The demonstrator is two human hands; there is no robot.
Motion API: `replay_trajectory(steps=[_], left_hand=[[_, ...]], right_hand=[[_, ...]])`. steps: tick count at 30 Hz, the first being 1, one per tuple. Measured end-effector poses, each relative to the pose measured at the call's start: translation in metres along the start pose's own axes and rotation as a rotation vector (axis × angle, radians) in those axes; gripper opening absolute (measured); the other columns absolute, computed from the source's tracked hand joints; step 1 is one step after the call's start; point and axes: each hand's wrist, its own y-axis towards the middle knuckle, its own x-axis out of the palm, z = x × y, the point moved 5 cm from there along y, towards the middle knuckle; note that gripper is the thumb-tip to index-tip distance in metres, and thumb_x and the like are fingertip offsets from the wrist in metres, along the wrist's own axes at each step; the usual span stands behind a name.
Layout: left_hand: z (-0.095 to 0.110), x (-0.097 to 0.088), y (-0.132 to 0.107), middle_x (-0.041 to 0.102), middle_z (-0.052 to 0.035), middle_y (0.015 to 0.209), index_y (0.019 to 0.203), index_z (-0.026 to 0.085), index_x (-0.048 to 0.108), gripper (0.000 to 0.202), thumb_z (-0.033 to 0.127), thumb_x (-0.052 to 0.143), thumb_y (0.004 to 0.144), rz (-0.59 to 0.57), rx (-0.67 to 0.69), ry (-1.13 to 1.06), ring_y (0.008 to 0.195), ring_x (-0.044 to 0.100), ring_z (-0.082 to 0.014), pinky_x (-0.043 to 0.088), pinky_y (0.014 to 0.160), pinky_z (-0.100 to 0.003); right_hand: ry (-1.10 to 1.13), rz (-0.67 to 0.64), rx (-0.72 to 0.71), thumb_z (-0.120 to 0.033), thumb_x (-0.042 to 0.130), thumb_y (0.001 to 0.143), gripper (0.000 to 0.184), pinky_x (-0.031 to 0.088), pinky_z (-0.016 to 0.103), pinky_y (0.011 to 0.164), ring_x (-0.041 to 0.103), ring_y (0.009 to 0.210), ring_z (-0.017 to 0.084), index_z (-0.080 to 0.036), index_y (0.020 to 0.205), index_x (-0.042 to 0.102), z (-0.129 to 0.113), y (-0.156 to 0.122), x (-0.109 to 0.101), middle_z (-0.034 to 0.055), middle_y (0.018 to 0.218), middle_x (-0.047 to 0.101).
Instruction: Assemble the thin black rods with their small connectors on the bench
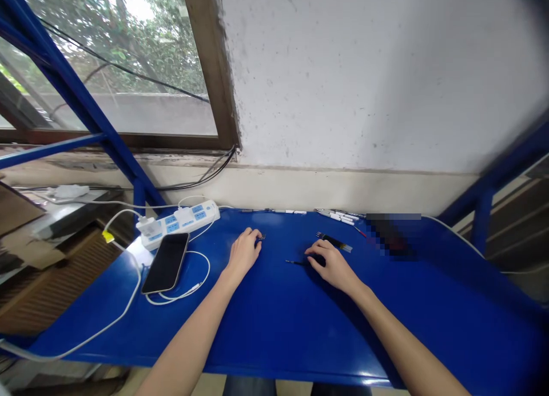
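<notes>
My left hand (245,250) rests low over the blue table, its fingers curled together. A small dark piece (262,237) with a metallic end pokes out at its fingertips; most of it is hidden. To the right, my right hand (332,265) is bent over a thin black rod (295,262) with a light metallic tip. The rod points left and runs under the fingers, which appear closed on its hidden end. Just beyond that hand lies a group of slim black sticks (335,241) with pale ends on the right.
Several white slim pieces (343,216) lie along the wall, with more thin parts (294,212) farther left. At left are a phone (166,263), a white power strip (182,221) and loose white cables (201,281). A pixelated dark item (392,236) is at right. Blue frame posts (124,161) flank the table (274,327).
</notes>
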Motion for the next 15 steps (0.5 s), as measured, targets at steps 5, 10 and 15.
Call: replay_trajectory(steps=[5,10,15], left_hand=[[0.001,0.001,0.0,0.057,-0.0033,0.095,0.093,0.022,0.061,0.013,0.016,0.052,0.086,-0.013,-0.007,-0.001,0.084,0.06,-0.0173,0.041,0.065,-0.025],[0.003,0.0,-0.001,0.058,-0.0035,0.093,0.091,0.021,0.061,0.011,0.018,0.051,0.087,-0.017,0.002,0.004,0.082,0.06,-0.0168,0.039,0.063,-0.025],[0.005,0.0,-0.002,0.057,-0.0036,0.09,0.086,0.021,0.059,0.012,0.017,0.048,0.088,-0.016,0.024,0.001,0.079,0.06,-0.0174,0.038,0.061,-0.025]], right_hand=[[-0.137,0.178,0.087,-0.018,0.048,0.084,0.02,0.046,0.04,0.085,0.053,0.09,0.023,-0.02,0.096,0.064,0.019,-0.001,-0.008,0.0074,0.092,0.059],[-0.335,0.231,0.204,-0.019,0.049,0.081,0.027,0.045,0.042,0.082,0.05,0.088,0.026,-0.016,0.105,0.062,0.042,-0.006,-0.015,0.0108,0.093,0.056],[-0.44,0.214,0.284,-0.019,0.051,0.079,0.029,0.042,0.041,0.081,0.048,0.087,0.027,-0.016,0.106,0.062,0.053,-0.009,-0.018,0.012,0.092,0.054]])
